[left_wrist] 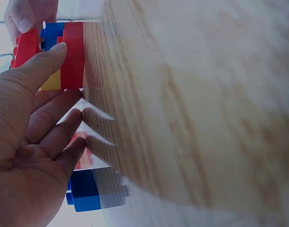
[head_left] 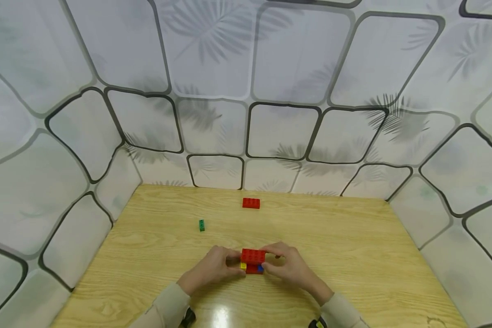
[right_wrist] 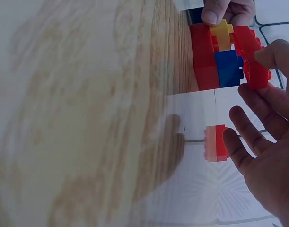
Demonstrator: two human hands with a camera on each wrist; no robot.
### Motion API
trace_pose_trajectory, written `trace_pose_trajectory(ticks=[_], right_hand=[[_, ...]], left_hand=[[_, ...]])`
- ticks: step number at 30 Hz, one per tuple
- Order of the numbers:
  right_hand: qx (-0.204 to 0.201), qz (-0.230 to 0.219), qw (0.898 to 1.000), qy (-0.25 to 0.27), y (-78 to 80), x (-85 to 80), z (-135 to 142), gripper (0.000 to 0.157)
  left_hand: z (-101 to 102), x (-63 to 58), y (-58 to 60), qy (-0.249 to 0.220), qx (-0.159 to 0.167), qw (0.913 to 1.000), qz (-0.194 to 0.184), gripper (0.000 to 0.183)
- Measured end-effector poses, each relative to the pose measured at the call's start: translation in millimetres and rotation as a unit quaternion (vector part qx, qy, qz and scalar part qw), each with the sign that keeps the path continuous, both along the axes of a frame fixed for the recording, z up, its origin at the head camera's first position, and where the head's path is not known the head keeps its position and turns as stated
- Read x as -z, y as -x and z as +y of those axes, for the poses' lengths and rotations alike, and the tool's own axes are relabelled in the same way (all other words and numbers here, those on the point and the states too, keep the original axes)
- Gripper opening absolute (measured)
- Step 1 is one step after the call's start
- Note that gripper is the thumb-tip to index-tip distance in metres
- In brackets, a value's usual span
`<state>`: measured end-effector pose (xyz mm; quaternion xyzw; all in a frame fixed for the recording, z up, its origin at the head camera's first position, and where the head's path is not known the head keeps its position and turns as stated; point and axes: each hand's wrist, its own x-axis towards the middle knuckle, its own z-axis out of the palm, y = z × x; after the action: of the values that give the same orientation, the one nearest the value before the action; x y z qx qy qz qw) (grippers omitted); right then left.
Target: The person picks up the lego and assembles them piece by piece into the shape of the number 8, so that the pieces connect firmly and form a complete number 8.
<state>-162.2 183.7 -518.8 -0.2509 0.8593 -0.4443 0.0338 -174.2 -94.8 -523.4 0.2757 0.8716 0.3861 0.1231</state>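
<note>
In the head view, a small brick stack stands between both hands at the near middle of the table. Its base is a red brick [right_wrist: 203, 56], topped by a yellow brick [right_wrist: 222, 35] on the left and a blue brick [right_wrist: 229, 69] on the right. Over these, another red brick [right_wrist: 252, 59] sits slightly tilted, with studs showing in the gap beneath. My left hand [head_left: 213, 268] holds the lower stack, thumb along the yellow brick and base. With thumb and fingers my right hand [head_left: 289, 269] pinches the upper red brick at its right end.
On the wooden table [head_left: 147, 255], a loose red brick [head_left: 251, 203] lies farther back, near the wall. A small green brick [head_left: 202, 225] lies to the left, beyond the left hand. Patterned white panels [head_left: 284, 132] enclose the table at the back and sides.
</note>
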Motion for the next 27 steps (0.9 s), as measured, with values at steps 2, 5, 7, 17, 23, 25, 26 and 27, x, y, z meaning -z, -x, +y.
trace_pose_trajectory(ticks=[2,5,7,17,23,25,26,27], right_hand=[[0.001,0.001,1.0,-0.003,-0.1,1.6,0.3,0.035],[0.0,0.003,1.0,-0.005,-0.4,2.9,0.5,0.035],[-0.004,0.002,1.0,-0.004,-0.6,2.7,0.4,0.035],[-0.009,-0.006,1.0,-0.022,-0.9,0.4,0.6,0.034],[-0.012,0.009,0.999,-0.034,-0.4,1.2,1.5,0.035],[-0.016,0.019,0.999,-0.035,-0.3,1.1,1.3,0.035],[-0.018,0.024,0.999,-0.036,-0.2,1.1,1.1,0.035],[-0.02,0.031,0.999,-0.038,-0.1,1.1,0.9,0.035]], left_hand=[[0.1,0.1,-0.2,0.001,0.0,1.0,-0.001,0.043],[0.1,1.0,-0.2,0.0,0.0,1.0,0.001,0.042],[0.1,1.4,-0.3,-0.002,0.0,1.0,0.004,0.042],[-0.2,1.7,-0.2,-0.004,0.002,0.9999,0.01,0.044],[-0.3,2.7,0.0,-0.005,0.002,0.9999,0.014,0.045],[-0.2,2.9,-0.1,-0.005,0.001,0.9999,0.015,0.045],[-0.1,2.8,-0.2,-0.005,0.002,0.9999,0.016,0.045],[-0.1,2.8,-0.2,-0.005,0.002,0.9998,0.017,0.045]])
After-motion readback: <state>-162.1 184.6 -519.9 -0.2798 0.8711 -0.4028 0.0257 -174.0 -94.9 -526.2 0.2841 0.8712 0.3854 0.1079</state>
